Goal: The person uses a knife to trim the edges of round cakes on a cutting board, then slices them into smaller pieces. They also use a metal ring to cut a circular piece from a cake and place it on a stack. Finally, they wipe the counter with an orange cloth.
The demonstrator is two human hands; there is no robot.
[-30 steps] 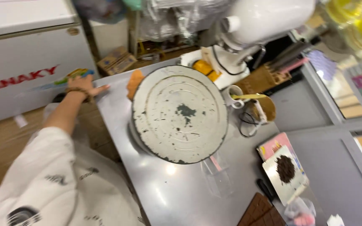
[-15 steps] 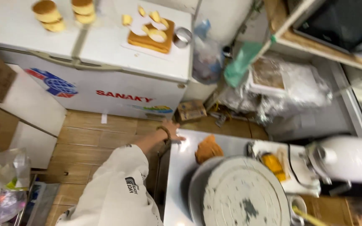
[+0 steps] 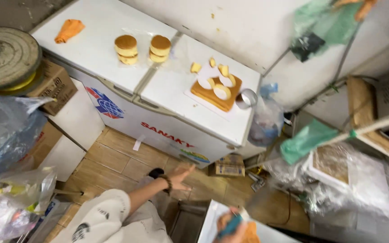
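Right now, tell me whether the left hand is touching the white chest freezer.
Apart. The head view shows the left hand open in mid-air, with wooden floor visible between it and the front of the white chest freezer.

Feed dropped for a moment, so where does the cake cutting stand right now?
Done: two stacks of sponge rounds sit on the chest freezer; the sponge slab beside them shows round cut-outs. In hand: left hand open, empty; right hand grips a blurred teal thing. Left: seemingly the slab's trimmings.
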